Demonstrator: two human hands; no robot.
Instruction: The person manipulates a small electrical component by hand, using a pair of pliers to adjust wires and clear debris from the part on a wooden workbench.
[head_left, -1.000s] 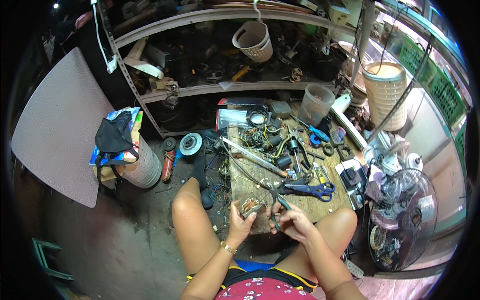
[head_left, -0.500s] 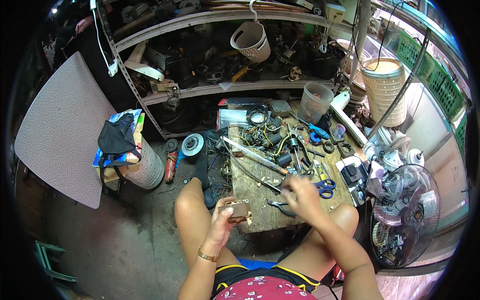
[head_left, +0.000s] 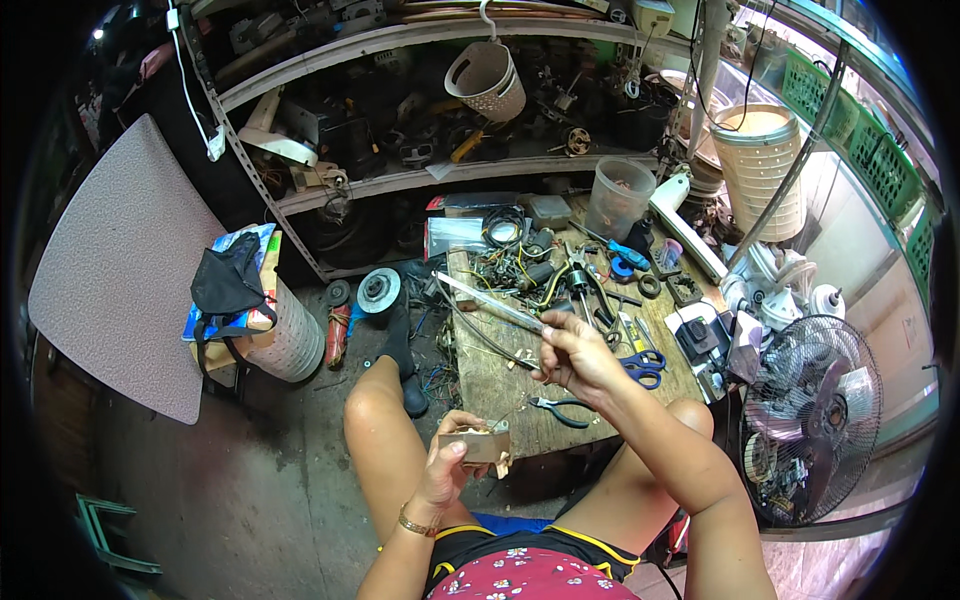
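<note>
My left hand is closed around a small grey-brown block, which looks like a transformer core with pale shreds sticking out at its edge. I hold it above the gap between my knees, near the bench's front edge. Over the wooden bench, my right hand pinches the near end of a long, thin silvery strip. My fingers hide that end. A dark cable curves beneath the strip and ends by my lower fingers. Cutting pliers with dark handles lie just below this hand.
Blue-handled scissors lie right of my right hand. Farther back are tangled wires, more pliers and a clear plastic bucket. A fan stands at the right; an angle grinder rests on the floor at left.
My right hand has moved slightly left and up and closed on the silvery strip, uncovering the cutting pliers. The block in my left hand is tilted a little differently. The whole view has shifted slightly.
</note>
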